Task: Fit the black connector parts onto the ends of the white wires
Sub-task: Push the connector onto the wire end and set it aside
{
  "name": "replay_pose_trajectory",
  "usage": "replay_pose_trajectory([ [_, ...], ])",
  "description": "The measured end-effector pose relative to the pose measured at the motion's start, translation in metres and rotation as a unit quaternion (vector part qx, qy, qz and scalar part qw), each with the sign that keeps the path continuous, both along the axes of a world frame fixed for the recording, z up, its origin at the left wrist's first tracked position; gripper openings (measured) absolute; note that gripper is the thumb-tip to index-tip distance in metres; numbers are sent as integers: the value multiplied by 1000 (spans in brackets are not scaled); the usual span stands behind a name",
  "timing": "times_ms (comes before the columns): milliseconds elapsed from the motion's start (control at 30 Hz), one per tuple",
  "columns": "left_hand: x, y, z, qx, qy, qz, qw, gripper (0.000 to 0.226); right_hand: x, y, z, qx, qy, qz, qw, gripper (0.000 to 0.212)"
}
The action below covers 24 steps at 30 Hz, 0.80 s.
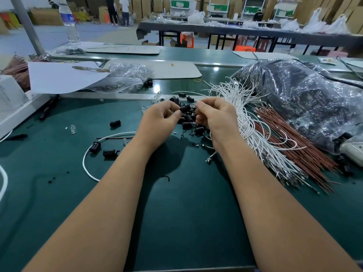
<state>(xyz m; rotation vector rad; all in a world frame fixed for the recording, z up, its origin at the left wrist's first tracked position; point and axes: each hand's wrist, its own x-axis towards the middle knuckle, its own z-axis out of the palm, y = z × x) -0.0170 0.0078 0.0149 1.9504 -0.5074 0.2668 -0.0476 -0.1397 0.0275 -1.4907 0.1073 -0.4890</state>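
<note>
My left hand (pixel 160 122) pinches a black connector (pixel 185 108) between thumb and fingertips, above a heap of black connectors (pixel 189 120) on the green table. My right hand (pixel 215 116) is right beside it with curled fingers; its fingertips pinch something small and clear at the connector's end, too small to identify. A thick bundle of white wires (pixel 253 124) with metal terminals lies just right of my right hand. One white wire (pixel 86 163) with a black connector (pixel 95 147) on its end curls at the left.
Brown-red wires (pixel 294 146) lie beside the white ones. A large plastic bag of black parts (pixel 306 99) fills the right. A smaller clear bag (pixel 125 77) and white paper (pixel 62 75) sit at the back left. Loose connectors (pixel 115 123) and clear bulbs (pixel 73 128) are scattered about.
</note>
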Motion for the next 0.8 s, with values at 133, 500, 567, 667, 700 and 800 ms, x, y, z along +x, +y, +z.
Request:
replay_pose_trajectory([
  [133,1,2,0,-10,5,1,1000,7,-1,0,1,-24,-4,7,1000,15],
  [500,-2,1,-1,14,-3,10,1000,11,1,5,-8,-81,8,25,996,15],
  [567,-2,2,-1,15,10,9,1000,12,0,7,-9,-107,12,35,994,17],
  [667,-2,4,-1,7,35,7,999,13,-2,7,-10,-132,14,44,990,19],
  [700,-2,4,-1,0,42,8,999,12,-2,7,-10,-137,15,47,989,20],
  [800,-2,5,0,-24,64,5,998,11,-4,6,-9,-140,18,54,989,20],
])
